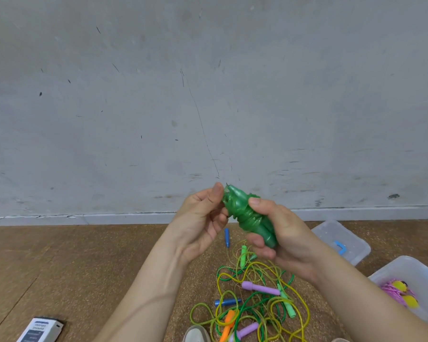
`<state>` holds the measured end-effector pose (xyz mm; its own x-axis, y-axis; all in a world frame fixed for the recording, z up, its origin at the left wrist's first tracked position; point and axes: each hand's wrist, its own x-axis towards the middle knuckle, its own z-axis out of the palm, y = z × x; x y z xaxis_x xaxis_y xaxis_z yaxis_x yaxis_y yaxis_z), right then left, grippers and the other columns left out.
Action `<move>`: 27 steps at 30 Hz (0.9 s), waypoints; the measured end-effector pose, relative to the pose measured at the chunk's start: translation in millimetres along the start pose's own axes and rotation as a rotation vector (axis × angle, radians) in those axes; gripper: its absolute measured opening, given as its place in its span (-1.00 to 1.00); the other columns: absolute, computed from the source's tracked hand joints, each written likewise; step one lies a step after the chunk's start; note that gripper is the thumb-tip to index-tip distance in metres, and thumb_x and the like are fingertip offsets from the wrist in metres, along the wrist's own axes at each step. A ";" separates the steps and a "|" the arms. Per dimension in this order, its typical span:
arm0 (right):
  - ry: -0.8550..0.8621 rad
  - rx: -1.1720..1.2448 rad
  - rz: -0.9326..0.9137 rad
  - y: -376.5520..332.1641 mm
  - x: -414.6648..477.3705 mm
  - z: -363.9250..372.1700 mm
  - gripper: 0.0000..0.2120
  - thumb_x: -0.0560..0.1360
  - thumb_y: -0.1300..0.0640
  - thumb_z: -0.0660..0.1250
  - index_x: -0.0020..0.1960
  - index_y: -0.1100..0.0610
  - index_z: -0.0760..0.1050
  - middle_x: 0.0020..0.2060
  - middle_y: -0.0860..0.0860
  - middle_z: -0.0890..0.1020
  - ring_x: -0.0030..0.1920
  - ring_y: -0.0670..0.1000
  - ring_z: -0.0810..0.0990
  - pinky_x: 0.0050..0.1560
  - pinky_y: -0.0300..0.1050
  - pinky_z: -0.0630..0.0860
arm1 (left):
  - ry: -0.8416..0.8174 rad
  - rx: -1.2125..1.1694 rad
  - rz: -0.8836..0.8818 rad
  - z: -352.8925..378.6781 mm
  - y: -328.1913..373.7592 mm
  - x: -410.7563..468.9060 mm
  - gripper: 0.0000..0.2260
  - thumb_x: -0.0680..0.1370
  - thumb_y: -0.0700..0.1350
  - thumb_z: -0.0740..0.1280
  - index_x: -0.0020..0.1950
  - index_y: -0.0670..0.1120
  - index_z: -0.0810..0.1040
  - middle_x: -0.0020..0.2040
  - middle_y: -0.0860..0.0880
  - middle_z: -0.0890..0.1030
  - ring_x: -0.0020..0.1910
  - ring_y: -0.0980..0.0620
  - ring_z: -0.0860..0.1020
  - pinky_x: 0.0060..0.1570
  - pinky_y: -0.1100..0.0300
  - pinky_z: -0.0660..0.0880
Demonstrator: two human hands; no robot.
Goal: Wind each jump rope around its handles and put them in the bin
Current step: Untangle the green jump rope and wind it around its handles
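Fingers [258, 243] of the right hand [284, 235] are curled tight round the lower half of the green jump rope [247, 215], thumb clamped over the front, so the bundle sits fast in that palm. The cord is wound in coils about its two handles, and the whole thing is held up in the air, tilted, in front of the grey wall [158, 95]. The left hand [200, 223] meets its upper end: the thumb presses against the tip and the other fingers bend in against the side of the coils, half closed. Below the hands, on the brown floor [59, 262], lies a tangle of loose ropes [255, 292], yellow and green cords with purple, orange, blue and pale green handles. To the right stands the clear bin [405, 267], holding a pink rope with yellow handles [402, 292]; its lid [331, 233] lies just beyond. A small box [41, 329] rests at lower left, and a shoe toe [195, 334] pokes in at the bottom.
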<state>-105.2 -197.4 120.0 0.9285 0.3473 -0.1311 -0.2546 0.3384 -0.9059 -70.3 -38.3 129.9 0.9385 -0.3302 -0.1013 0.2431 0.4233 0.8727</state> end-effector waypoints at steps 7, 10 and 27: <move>-0.064 0.212 0.079 2.6 1.4 2.2 -0.69 0.38 -0.14 0.27 -0.12 0.10 0.54 -0.58 0.01 0.31 -0.68 -0.11 0.18 -0.56 -0.26 0.05 | -0.113 0.095 0.162 1.1 -9.0 6.8 -0.88 0.43 -0.07 0.43 -0.25 -0.09 0.58 -0.38 0.00 0.46 -0.45 0.15 0.34 -0.44 0.32 0.25; -0.173 0.263 0.057 6.4 2.9 -0.1 -0.68 0.35 -0.20 0.37 -0.20 0.07 0.60 -0.61 -0.03 0.33 -0.69 -0.14 0.19 -0.55 -0.25 0.07 | -0.021 0.317 0.256 8.9 -11.0 7.0 -0.81 0.50 -0.01 0.25 -0.26 0.00 0.58 -0.35 -0.03 0.44 -0.41 0.11 0.35 -0.34 0.25 0.29; 0.287 -0.154 -0.154 -3.6 3.7 -9.1 -0.57 0.25 -0.17 0.42 -0.01 0.10 0.59 -0.51 0.11 0.50 -0.62 -0.03 0.36 -0.62 -0.34 0.18 | 0.179 1.236 0.486 5.2 -24.1 2.7 -0.86 0.61 -0.15 0.19 -0.15 -0.06 0.43 -0.33 0.02 0.52 -0.33 0.01 0.57 -0.28 0.06 0.45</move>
<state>-98.3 -205.2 119.1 0.9964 0.0352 -0.0768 -0.0827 0.2244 -0.9710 -75.0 -53.8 111.1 0.9078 -0.2103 0.3629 -0.4128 -0.6010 0.6844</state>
